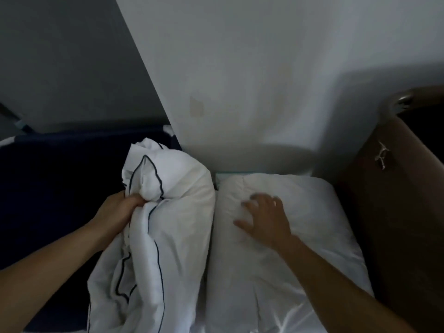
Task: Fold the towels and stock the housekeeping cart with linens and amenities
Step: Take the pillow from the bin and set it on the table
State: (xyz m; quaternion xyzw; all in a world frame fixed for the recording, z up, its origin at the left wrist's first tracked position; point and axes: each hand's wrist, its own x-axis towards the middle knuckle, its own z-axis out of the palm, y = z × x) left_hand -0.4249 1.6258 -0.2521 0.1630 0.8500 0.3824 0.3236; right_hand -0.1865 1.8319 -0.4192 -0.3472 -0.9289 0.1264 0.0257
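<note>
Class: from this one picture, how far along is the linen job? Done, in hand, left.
Done: no folded or stacked linen shows. In hand: the left hand grips a bunched white cover with dark piping; the right hand rests open on a white pillow. Left: folding and stocking, seemingly all of it.

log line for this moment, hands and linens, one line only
left hand: grips bunched white piped linen | right hand: open, on white pillow | stage: linen not yet folded
</note>
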